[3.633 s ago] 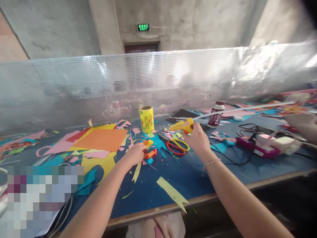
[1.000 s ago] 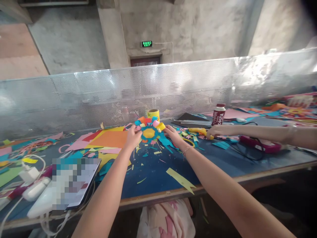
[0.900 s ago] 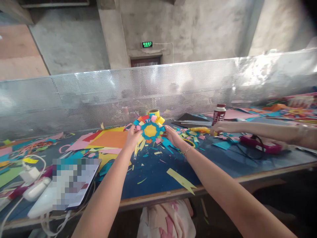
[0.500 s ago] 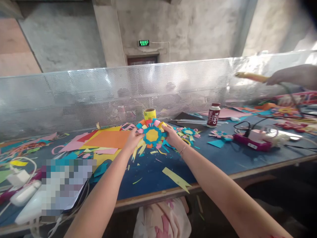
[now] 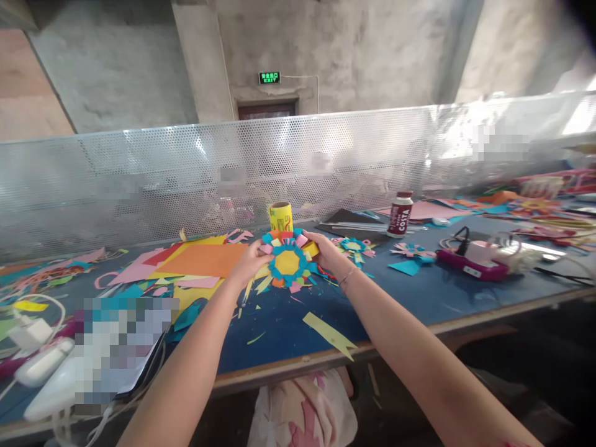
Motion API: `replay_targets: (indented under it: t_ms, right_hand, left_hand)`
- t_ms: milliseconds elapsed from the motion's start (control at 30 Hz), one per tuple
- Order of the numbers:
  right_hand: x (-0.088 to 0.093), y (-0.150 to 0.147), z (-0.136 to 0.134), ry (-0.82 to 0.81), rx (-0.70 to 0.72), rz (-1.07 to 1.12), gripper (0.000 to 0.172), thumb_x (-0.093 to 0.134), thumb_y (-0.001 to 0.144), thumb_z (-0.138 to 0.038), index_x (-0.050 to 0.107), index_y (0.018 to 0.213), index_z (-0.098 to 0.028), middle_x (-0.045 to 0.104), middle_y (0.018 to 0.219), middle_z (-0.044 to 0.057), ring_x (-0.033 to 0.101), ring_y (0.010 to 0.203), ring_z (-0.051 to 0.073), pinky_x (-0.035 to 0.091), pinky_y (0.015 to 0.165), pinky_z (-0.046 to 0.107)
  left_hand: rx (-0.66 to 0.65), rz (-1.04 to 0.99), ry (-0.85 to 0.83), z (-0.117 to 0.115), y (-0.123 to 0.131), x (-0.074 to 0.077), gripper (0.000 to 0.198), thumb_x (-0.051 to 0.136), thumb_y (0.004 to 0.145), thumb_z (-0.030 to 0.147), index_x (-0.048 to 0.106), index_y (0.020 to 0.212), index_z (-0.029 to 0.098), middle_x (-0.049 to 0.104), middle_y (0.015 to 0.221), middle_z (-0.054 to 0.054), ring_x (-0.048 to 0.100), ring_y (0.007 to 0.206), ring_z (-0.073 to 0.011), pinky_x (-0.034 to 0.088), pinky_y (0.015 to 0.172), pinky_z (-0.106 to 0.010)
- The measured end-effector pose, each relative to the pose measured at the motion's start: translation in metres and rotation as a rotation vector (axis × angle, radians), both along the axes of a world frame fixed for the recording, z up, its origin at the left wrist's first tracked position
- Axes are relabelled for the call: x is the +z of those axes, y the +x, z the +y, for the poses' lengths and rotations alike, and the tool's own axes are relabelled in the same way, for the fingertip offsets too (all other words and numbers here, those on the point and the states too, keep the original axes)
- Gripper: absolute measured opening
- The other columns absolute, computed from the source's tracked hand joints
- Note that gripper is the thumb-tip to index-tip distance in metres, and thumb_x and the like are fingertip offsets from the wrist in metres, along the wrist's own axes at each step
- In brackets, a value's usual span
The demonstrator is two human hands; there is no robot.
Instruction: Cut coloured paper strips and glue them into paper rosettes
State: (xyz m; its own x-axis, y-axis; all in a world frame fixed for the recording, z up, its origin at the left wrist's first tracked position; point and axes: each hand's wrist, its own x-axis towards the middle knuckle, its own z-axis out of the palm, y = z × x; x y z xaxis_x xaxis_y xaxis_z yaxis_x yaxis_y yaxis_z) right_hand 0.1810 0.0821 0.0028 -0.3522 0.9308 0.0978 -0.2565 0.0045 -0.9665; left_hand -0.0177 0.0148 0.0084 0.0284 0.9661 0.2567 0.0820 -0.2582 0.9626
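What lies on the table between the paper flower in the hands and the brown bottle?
In the head view, a smaller blue and pink paper flower lies between the held paper flower and the bottle, beside the right hand.

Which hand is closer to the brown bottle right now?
Right. The right hand sits left of the bottle, holding the paper flower; the left hand is farther left.

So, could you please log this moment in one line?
left hand, right hand: gripping paper flower | flower: over blue table | behind: yellow tape roll
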Motion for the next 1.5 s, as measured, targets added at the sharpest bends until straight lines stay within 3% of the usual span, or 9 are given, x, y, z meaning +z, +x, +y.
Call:
replay_targets:
  t_ms: [133,367,567,833,1067,1200,1333,1400,1500]
  right_hand:
    - [0.005,0.001,-0.003,-0.037,0.031,0.024,0.02,0.058,0.08,-0.035,0.052,0.069,-0.019,0.061,0.057,0.001,0.054,0.045,0.012,0.046,0.044,0.024]
    - [0.011,0.006,-0.007,0.035,0.074,0.027,0.002,0.059,0.073,-0.017,0.058,0.075,-0.017,0.063,0.063,0.001,0.061,0.054,0.013,0.05,0.051,0.025]
    - [0.005,0.003,-0.002,0.017,0.079,0.024,0.012,0.062,0.07,-0.011,0.065,0.08,-0.017,0.068,0.066,0.003,0.064,0.055,0.014,0.053,0.055,0.026]
    - [0.003,0.005,0.0,0.05,0.096,0.031,0.014,0.066,0.071,-0.014,0.068,0.085,-0.018,0.071,0.071,0.003,0.065,0.059,0.015,0.056,0.061,0.029]
    - [0.003,0.005,0.002,0.064,0.024,0.02,0.015,0.065,0.068,-0.013,0.067,0.082,-0.016,0.067,0.064,0.003,0.062,0.055,0.014,0.052,0.055,0.026]
    - [0.005,0.006,0.001,0.083,0.038,0.042,0.022,0.063,0.075,-0.027,0.065,0.095,-0.018,0.069,0.08,0.005,0.065,0.066,0.016,0.053,0.059,0.028]
    - [0.004,0.005,-0.001,-0.008,0.139,0.065,0.036,0.048,0.084,-0.049,0.062,0.099,-0.019,0.069,0.089,0.007,0.067,0.076,0.02,0.056,0.066,0.033]
    - [0.001,0.002,-0.002,-0.054,0.165,0.095,0.035,0.049,0.084,-0.05,0.062,0.094,-0.019,0.07,0.087,0.008,0.067,0.077,0.02,0.056,0.07,0.035]
    - [-0.004,-0.002,-0.003,-0.033,0.221,0.133,0.025,0.063,0.078,-0.038,0.061,0.095,-0.02,0.07,0.09,0.007,0.068,0.079,0.02,0.057,0.071,0.034]
  left_hand:
    - [-0.016,-0.003,0.001,-0.001,0.0,0.002,0.042,0.068,0.062,0.02,0.056,0.102,0.016,0.065,0.086,-0.005,0.063,0.086,-0.0199,0.048,0.081,-0.034]
    - [0.008,0.019,0.011,0.002,-0.002,0.0,0.038,0.066,0.063,0.017,0.057,0.1,0.015,0.065,0.085,-0.005,0.063,0.083,-0.0186,0.048,0.082,-0.034]
    - [-0.074,0.025,0.007,0.001,-0.002,-0.001,0.046,0.067,0.061,0.016,0.058,0.107,0.017,0.067,0.093,-0.005,0.063,0.084,-0.0192,0.049,0.082,-0.036]
    - [-0.091,0.055,0.004,-0.001,-0.001,0.001,0.049,0.066,0.062,0.017,0.059,0.11,0.016,0.066,0.085,-0.005,0.063,0.085,-0.0195,0.048,0.083,-0.035]
    - [-0.006,0.162,0.022,0.004,-0.006,-0.003,0.046,0.067,0.063,0.019,0.059,0.107,0.015,0.063,0.077,-0.002,0.061,0.075,-0.0168,0.049,0.075,-0.032]
    - [0.004,0.03,-0.017,0.006,-0.006,-0.005,0.049,0.069,0.06,0.02,0.057,0.107,0.016,0.064,0.081,-0.004,0.062,0.078,-0.0184,0.05,0.077,-0.034]
    - [-0.029,-0.164,-0.042,0.008,-0.005,-0.005,0.053,0.07,0.06,0.023,0.054,0.11,0.018,0.067,0.085,-0.005,0.065,0.079,-0.0201,0.051,0.078,-0.036]
    - [0.001,-0.215,-0.031,0.01,-0.004,-0.005,0.053,0.069,0.06,0.023,0.053,0.111,0.019,0.067,0.085,-0.005,0.066,0.08,-0.0204,0.051,0.078,-0.036]
    - [0.054,-0.255,-0.011,0.012,-0.003,-0.007,0.053,0.068,0.062,0.021,0.052,0.112,0.019,0.068,0.084,-0.005,0.067,0.083,-0.0213,0.052,0.078,-0.036]
